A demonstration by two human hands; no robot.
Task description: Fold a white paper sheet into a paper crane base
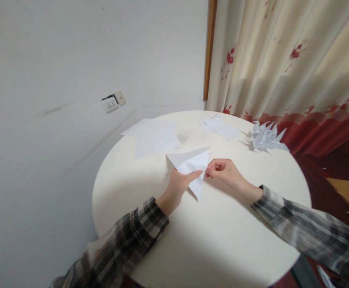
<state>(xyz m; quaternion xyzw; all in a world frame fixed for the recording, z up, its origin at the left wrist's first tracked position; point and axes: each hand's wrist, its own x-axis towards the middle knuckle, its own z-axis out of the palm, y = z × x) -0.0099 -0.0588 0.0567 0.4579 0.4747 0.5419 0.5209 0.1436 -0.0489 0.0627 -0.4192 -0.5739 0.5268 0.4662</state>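
A folded sheet of white paper (192, 160), pointed at several corners, is held above the round white table. My left hand (180, 183) grips it from the lower left, thumb pressed across the front and the other fingers hidden behind the paper. At the paper's right edge is my right hand (220, 170), its fingers curled into a pinch. The fingertips seem to touch that edge, though what lies between them is too small to make out.
Loose white sheets (156, 138) lie at the table's back left. Smaller paper strips (220, 127) rest at the back. Several folded paper cranes (266, 137) cluster at the right rim of the table (222, 248). A wall socket (110, 105) and a floral curtain (282, 60) are beyond.
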